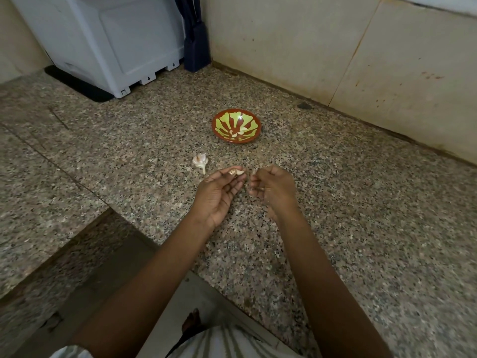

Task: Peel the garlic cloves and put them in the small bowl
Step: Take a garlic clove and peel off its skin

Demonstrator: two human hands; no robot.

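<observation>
Fingers (236, 182) and thumb of the left hand (219, 193) pinch a garlic clove (239, 172) above the counter (348, 208); the right hand (272, 188) curls beside it, whether round anything I cannot tell; the small bowl (215, 125) beyond holds a few peeled cloves (236, 133); a garlic bulb (200, 161) lies near its left.

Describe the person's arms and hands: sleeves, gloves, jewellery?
Forearms bare; no gloves or watch. The left hand has a decorated thumbnail. The right hand may wear a thin ring, too small to confirm. Pale striped garment at bottom.
</observation>
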